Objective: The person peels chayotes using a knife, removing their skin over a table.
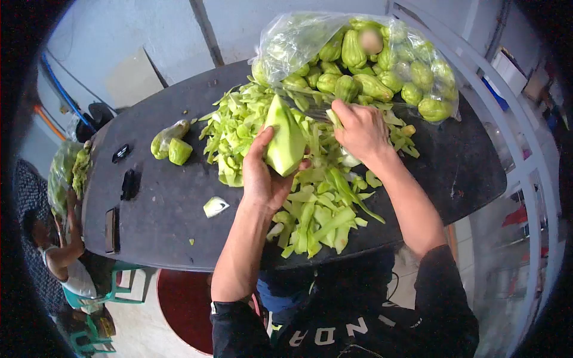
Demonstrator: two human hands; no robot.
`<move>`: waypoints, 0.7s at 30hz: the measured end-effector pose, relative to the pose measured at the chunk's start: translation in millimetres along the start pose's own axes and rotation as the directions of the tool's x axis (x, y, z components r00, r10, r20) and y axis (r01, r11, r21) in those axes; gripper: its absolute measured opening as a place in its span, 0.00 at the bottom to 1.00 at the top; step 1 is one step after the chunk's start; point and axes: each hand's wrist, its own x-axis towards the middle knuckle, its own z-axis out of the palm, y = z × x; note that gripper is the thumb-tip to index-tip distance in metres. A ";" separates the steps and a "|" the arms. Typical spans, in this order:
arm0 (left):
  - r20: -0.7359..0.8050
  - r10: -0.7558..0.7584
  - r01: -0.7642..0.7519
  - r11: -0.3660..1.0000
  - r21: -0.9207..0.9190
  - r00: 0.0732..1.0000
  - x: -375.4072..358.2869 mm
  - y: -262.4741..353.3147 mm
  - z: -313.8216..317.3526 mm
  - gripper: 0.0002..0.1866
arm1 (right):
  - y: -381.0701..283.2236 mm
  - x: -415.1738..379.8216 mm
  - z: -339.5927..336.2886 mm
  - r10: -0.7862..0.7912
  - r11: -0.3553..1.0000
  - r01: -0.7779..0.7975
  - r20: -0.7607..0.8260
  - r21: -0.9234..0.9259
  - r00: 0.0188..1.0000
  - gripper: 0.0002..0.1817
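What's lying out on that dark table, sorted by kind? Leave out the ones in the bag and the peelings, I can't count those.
Peeled chayote in the left hand: 1
Chayote pieces lying at the left of the table: 2
Lone cut scrap: 1
Plastic bag of chayotes: 1
Total: 5
The right hand grips a tool I cannot make out.

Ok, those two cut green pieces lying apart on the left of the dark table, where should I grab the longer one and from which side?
Take the longer cut piece across its narrow middle, coming from above. It lies flat on the dark table, so its flanks are open. The shorter chunk sits close against its near end, so keep your fingers toward the far end.
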 end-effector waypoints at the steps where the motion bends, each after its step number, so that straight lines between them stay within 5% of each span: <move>1: -0.033 0.002 -0.002 1.000 -0.020 0.999 2.3 -0.2 -0.9 0.21 | 0.7 -1.2 -0.9 0.039 0.999 -0.039 0.048 0.008 0.998 0.14; 5: -0.110 0.068 -0.073 0.996 -0.044 0.992 4.3 0.6 -8.6 0.22 | -30.6 -10.2 -18.3 -0.125 0.982 0.128 -0.031 0.140 0.992 0.13; 6: -0.046 0.005 -0.010 0.995 -0.102 0.999 8.6 2.5 -14.0 0.23 | -36.9 -10.8 -19.4 -0.194 0.974 0.201 -0.079 0.101 0.978 0.06; 9: 0.026 0.008 -0.006 0.997 -0.073 1.000 2.2 3.5 -8.1 0.23 | -43.3 -11.0 -21.7 -0.231 0.971 0.235 -0.073 0.050 0.970 0.05; 10: -0.063 0.029 -0.034 0.996 -0.081 0.998 3.7 1.3 -8.1 0.22 | -38.5 -8.0 -18.3 -0.244 0.969 0.246 -0.105 0.011 0.964 0.05; 13: 0.029 -0.036 0.036 0.999 0.002 0.999 4.3 3.3 -15.7 0.22 | -15.4 -2.2 0.5 -0.054 0.994 0.058 0.043 -0.089 0.998 0.05; 14: -0.042 -0.034 0.036 0.999 0.037 0.999 -1.5 3.1 -0.6 0.21 | -8.5 2.0 4.2 0.035 0.999 -0.035 0.045 0.010 0.998 0.13; 21: 0.033 -0.036 0.042 0.981 -0.189 0.999 6.7 8.3 -15.7 0.18 | -16.1 -11.4 -5.6 -0.077 0.994 0.074 0.026 0.086 0.997 0.14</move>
